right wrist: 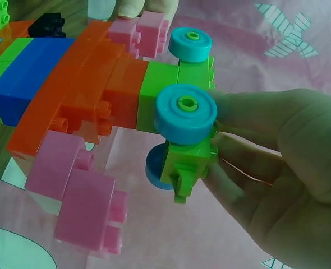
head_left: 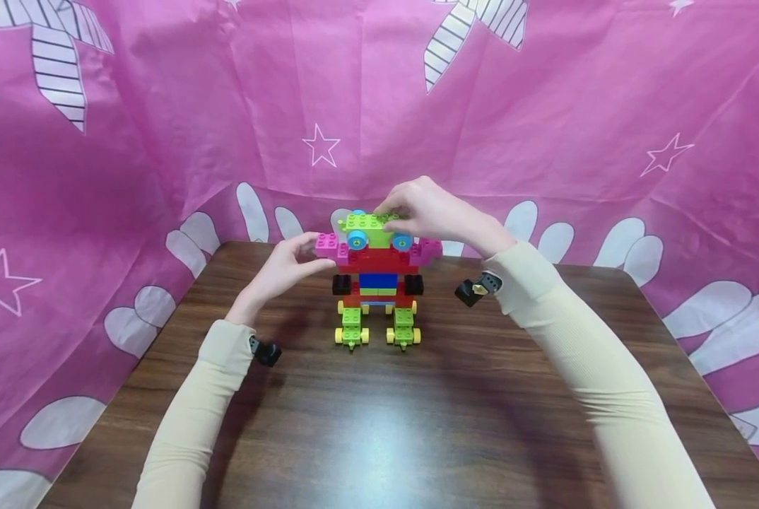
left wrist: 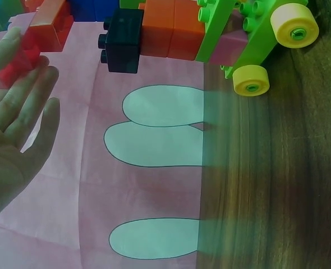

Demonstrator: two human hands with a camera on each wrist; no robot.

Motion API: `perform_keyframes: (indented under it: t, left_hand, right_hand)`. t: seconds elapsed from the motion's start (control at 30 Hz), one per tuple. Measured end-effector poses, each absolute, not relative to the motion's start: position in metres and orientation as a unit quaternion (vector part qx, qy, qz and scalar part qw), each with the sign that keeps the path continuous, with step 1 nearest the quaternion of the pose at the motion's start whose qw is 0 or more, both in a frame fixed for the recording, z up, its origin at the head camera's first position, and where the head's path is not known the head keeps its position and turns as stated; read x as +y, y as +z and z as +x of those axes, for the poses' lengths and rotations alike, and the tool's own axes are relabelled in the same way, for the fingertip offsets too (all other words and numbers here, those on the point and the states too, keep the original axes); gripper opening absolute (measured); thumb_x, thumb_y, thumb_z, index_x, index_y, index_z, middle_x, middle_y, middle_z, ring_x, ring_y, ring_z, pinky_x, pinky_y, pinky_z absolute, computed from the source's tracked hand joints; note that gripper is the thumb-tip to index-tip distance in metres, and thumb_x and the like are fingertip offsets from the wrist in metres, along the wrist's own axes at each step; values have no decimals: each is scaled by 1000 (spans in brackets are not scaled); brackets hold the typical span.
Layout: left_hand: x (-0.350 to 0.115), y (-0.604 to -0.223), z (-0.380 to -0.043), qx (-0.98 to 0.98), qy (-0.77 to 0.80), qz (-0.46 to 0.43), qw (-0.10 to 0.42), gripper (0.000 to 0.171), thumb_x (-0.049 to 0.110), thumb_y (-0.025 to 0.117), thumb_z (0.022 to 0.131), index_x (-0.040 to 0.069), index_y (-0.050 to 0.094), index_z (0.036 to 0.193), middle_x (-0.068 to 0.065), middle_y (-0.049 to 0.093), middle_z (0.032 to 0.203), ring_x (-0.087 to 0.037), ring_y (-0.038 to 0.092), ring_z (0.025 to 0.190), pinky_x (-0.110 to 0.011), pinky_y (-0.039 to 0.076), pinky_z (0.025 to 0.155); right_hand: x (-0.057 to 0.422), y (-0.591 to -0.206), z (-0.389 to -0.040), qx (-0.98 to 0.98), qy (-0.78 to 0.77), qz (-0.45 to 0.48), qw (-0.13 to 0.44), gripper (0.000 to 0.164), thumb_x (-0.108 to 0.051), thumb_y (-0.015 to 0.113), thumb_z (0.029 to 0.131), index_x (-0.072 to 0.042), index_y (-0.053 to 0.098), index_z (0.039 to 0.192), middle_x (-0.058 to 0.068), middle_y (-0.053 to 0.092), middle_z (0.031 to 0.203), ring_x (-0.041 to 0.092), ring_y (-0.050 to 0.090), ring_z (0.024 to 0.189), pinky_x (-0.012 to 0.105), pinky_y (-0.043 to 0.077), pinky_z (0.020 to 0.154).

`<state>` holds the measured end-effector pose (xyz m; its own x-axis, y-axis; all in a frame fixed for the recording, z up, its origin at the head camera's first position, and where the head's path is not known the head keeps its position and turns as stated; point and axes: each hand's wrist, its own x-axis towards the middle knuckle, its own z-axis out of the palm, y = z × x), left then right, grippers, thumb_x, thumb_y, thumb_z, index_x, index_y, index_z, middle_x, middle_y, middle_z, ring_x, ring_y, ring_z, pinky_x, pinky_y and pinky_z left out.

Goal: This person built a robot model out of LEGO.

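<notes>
A figure of toy building bricks stands upright on the wooden table, with red bricks across its shoulders and a blue brick below them. On top sits a lime green wheeled base with turquoise wheels. My right hand grips this base from above, thumb on the near side and fingers behind. At the figure's left side, my left hand pinches the pink bricks that stick out like an arm. Matching pink bricks jut out on the other side.
Black bricks flank the figure's middle. Its feet are green wheeled bases with yellow wheels. The dark wooden table meets a pink printed cloth close behind the figure. Small black cameras hang under both wrists.
</notes>
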<state>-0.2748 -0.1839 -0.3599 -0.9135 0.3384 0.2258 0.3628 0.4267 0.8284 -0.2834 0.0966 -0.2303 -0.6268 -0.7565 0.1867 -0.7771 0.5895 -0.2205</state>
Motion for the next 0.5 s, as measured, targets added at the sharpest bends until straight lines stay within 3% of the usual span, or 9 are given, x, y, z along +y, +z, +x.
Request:
perform_keyframes:
  t: [0.5]
  left_hand:
    - [-186, -362, -278, -841, -495, -218, 22, 50, 32, 76, 88, 13, 60, 132, -9, 70, 120, -22, 65, 106, -25, 55, 85]
  right_hand:
    - [91, -228, -282, -897, 170, 407, 11, 27, -12, 75, 88, -5, 74, 114, 13, 75, 109, 25, 72, 98, 38, 59, 88]
